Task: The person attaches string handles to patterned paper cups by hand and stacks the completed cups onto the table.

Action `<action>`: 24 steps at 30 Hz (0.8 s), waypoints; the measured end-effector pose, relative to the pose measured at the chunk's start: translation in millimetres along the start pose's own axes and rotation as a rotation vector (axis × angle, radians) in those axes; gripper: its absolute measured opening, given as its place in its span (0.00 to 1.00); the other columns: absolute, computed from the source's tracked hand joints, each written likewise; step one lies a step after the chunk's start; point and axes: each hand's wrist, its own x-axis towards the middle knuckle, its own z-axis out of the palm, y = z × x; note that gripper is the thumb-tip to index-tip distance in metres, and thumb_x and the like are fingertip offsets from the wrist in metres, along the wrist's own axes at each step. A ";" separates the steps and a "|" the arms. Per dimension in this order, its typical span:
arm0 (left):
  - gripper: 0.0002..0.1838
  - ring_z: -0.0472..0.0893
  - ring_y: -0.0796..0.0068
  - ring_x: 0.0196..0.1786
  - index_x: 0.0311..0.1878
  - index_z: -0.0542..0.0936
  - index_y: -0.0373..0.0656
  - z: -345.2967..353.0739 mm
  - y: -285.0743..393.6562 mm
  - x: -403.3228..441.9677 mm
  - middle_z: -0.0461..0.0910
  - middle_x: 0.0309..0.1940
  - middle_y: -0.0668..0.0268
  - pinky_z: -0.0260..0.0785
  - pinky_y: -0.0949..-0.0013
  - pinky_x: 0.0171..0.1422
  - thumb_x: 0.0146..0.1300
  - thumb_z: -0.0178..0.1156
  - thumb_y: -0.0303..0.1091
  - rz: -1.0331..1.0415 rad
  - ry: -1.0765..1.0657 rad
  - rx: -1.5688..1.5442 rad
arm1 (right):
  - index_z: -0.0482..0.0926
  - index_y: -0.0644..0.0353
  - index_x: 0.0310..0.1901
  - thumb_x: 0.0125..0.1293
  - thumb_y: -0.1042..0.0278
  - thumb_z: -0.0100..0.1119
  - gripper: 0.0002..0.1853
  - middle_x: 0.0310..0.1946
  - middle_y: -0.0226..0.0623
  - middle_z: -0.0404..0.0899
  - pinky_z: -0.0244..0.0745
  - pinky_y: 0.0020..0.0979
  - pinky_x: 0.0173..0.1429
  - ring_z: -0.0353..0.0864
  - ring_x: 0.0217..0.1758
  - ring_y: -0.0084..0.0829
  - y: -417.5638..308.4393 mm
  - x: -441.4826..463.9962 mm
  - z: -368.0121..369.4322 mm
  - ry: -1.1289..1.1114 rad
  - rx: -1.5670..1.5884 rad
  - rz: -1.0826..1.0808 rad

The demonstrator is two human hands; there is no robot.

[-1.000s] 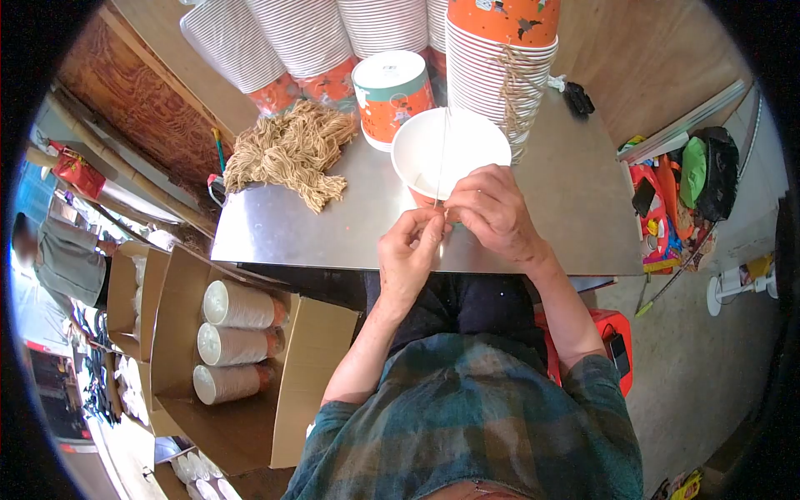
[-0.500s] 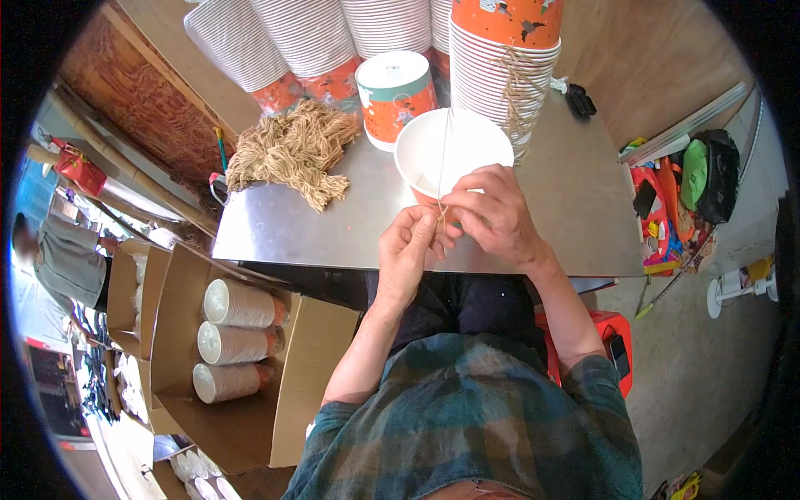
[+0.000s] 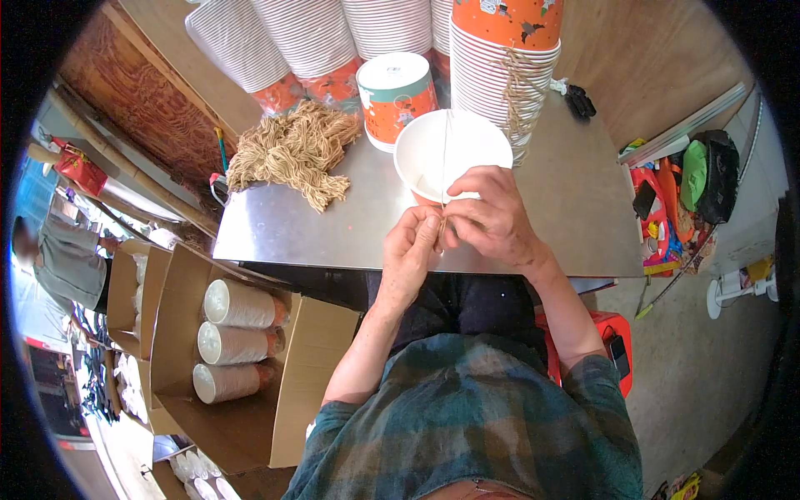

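Note:
A thin tan string (image 3: 445, 158) runs across the mouth of a white-lined paper bucket (image 3: 417, 154) that stands tilted toward me on the metal table. My left hand (image 3: 410, 248) pinches the string at the bucket's near side. My right hand (image 3: 493, 218) is closed on the same string, its fingertips touching those of my left. The exact knot or loop between the fingers is too small to make out. Behind the bucket, an orange and green bucket (image 3: 397, 108) sits upside down. A bundle of tan strings (image 3: 292, 150) lies to the left.
A tall stack of buckets (image 3: 504, 83), with strings hanging on its side, stands at the back of the metal table (image 3: 575, 192). More wrapped stacks (image 3: 317, 42) are behind. At left, a cardboard box (image 3: 317, 358) holds wrapped stacks. A person (image 3: 71, 258) stands far left.
Both hands have shifted slightly, and the fingertips are closer together around the string. The bucket and the string bundle stay in place.

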 end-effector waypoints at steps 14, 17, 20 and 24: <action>0.08 0.75 0.87 0.31 0.54 0.74 0.39 4.2 0.5 -3.1 0.81 0.32 0.69 0.64 0.82 0.33 0.78 0.56 0.32 0.025 -0.004 0.101 | 0.81 0.52 0.38 0.49 0.75 0.69 0.13 0.41 0.28 0.79 0.71 0.41 0.56 0.79 0.48 0.36 0.4 1.6 -4.1 0.025 0.019 0.000; 0.07 0.75 0.87 0.31 0.53 0.75 0.37 3.0 3.9 -4.8 0.82 0.31 0.69 0.64 0.82 0.32 0.78 0.57 0.30 -0.039 0.050 0.067 | 0.83 0.52 0.40 0.49 0.74 0.70 0.14 0.42 0.28 0.79 0.71 0.41 0.56 0.78 0.48 0.36 -0.5 1.9 -2.5 0.031 0.033 -0.004; 0.07 0.76 0.87 0.31 0.51 0.77 0.36 5.5 8.6 -4.7 0.83 0.31 0.68 0.66 0.81 0.33 0.78 0.57 0.29 -0.003 0.067 0.098 | 0.84 0.51 0.42 0.50 0.74 0.70 0.15 0.42 0.28 0.79 0.71 0.40 0.57 0.78 0.49 0.36 0.0 1.4 -3.0 0.015 0.032 -0.027; 0.07 0.77 0.85 0.30 0.49 0.77 0.34 7.4 5.2 -3.9 0.83 0.32 0.68 0.68 0.80 0.33 0.78 0.57 0.29 0.071 0.073 0.100 | 0.83 0.51 0.41 0.50 0.74 0.70 0.14 0.42 0.27 0.79 0.70 0.40 0.57 0.78 0.49 0.35 0.8 -0.3 -1.3 0.017 0.016 -0.038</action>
